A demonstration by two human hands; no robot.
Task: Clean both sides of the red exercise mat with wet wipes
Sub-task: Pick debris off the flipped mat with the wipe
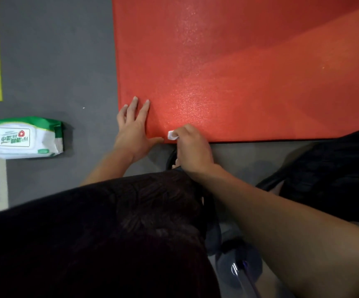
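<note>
2 hands work at the near edge of the red mat (238,72): the right hand (192,147) pinches a bunched wet wipe (172,135), scrubbing there, while the left hand (134,127), fingers spread flat, steadies the corner. At left lies the wipes pack (24,137) on the floor (56,61).

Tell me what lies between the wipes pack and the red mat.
Only bare grey floor, in the head view; the left hand rests at the red mat edge, wipes pack apart.
</note>
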